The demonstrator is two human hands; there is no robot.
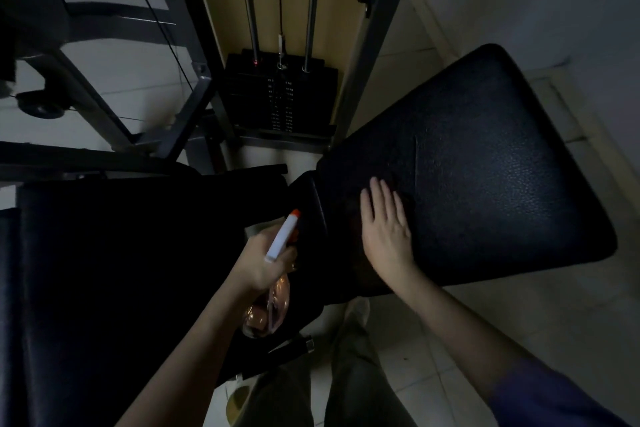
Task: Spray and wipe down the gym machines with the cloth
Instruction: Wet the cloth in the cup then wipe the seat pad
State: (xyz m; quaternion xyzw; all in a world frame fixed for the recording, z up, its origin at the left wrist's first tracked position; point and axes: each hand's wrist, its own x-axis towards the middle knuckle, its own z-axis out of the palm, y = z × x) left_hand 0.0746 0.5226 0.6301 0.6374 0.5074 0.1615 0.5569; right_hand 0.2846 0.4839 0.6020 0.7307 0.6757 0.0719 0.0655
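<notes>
My left hand (265,258) grips a spray bottle (282,239) by its neck; the white head with an orange nozzle points up and right, and the clear body hangs below the hand. My right hand (386,227) lies flat, fingers straight, on the near left part of a black padded seat (485,166). A dark cloth seems to lie under that palm, but the dim light makes it hard to tell apart from the pad. A second black pad (121,270) fills the left side, below the bottle.
A weight stack (280,97) with guide rods and a cable stands straight ahead inside a grey steel frame (194,80). More frame bars and a pulley sit at the far left. My legs and pale floor tiles (433,374) show below.
</notes>
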